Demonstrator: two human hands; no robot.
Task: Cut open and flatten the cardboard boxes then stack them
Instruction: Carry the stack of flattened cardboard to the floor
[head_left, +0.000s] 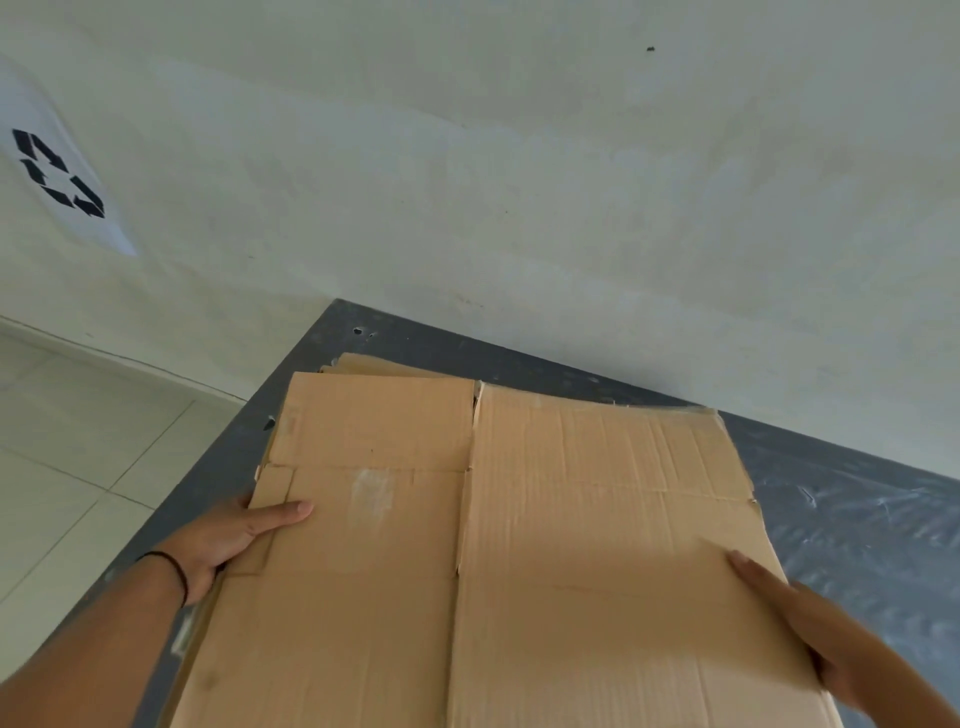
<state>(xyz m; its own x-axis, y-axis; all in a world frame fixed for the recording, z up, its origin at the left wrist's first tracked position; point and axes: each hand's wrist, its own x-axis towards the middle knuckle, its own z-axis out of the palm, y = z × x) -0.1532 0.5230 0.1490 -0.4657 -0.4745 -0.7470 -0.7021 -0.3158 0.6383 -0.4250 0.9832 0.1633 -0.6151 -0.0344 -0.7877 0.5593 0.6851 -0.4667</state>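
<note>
With the flattened cardboard box (493, 561) lying on the dark mat (857, 519) over other cardboard, I note my left hand (228, 535) and right hand (800, 634) gripping its side edges, thumbs on top.

A flattened cardboard box (519, 545) lies on other cardboard sheets (374, 365) on a table (857, 519) against the wall (571, 182), left hand (228, 535) at its left edge, right hand (810, 634) at its right edge.
</note>
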